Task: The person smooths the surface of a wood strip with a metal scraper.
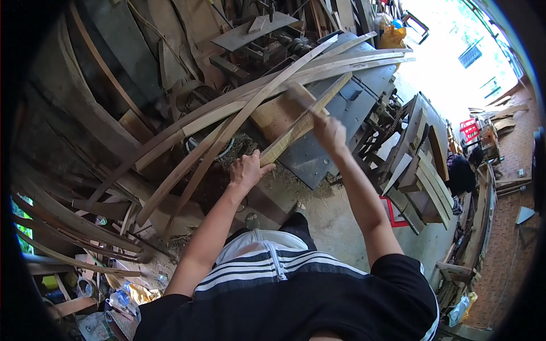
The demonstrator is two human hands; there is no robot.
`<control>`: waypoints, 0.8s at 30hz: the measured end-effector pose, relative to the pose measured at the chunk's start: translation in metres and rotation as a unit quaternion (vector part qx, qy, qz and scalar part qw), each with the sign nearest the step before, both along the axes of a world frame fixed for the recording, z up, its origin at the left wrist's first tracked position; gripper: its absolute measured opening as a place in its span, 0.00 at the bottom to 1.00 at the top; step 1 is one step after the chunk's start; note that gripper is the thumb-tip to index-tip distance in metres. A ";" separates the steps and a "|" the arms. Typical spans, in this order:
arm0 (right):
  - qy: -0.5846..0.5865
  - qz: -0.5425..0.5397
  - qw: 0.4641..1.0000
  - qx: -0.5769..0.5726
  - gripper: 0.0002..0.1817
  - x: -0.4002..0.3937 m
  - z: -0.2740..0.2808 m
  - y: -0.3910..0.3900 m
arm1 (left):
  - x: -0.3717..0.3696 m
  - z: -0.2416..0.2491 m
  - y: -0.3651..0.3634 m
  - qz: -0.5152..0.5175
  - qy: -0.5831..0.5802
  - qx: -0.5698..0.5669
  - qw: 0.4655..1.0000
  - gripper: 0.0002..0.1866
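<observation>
My left hand (247,171) grips the near end of a narrow wooden strip (278,148), thumb along its side. From there the strip runs up and to the right over the machine table. My right hand (330,134) is closed round a blurred tool with a brown, block-like head (300,95), held over the strip's middle. Motion smears the tool, so I cannot tell its exact kind. Beneath the strip lies a flat brown board (273,118), on the grey metal machine table (310,162). Long curved wooden pieces (242,108) cross the table just behind my hands.
Tall wooden planks (114,85) lean along the left. A second metal table (247,35) stands behind. On the right, cut timber (432,184) rests on another machine beside a red plastic frame (396,211). Wood dust and scraps litter the concrete floor (341,224) near my feet.
</observation>
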State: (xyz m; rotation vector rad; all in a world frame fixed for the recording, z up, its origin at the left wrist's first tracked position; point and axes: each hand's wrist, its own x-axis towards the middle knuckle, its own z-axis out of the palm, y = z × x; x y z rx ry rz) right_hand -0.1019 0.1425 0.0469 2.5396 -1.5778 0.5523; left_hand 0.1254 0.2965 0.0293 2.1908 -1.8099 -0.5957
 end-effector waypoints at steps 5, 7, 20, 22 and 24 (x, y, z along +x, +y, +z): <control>0.107 0.110 0.986 0.073 0.29 0.008 0.003 0.058 | -0.006 -0.006 0.005 -0.007 -0.044 0.008 0.999 0.30; 0.135 -0.003 0.991 0.017 0.29 -0.013 0.004 0.030 | -0.010 -0.020 0.011 -0.010 -0.070 -0.009 0.997 0.29; 0.022 -0.018 1.000 0.005 0.30 -0.039 -0.029 0.012 | -0.007 -0.023 0.009 -0.030 -0.092 -0.026 0.995 0.30; 0.000 -0.033 0.999 -0.017 0.30 -0.035 -0.031 0.015 | -0.005 -0.024 0.009 -0.031 -0.085 -0.024 0.996 0.30; 0.021 -0.011 1.000 -0.002 0.29 -0.016 -0.031 0.047 | -0.004 -0.022 0.006 -0.024 -0.077 -0.025 0.996 0.30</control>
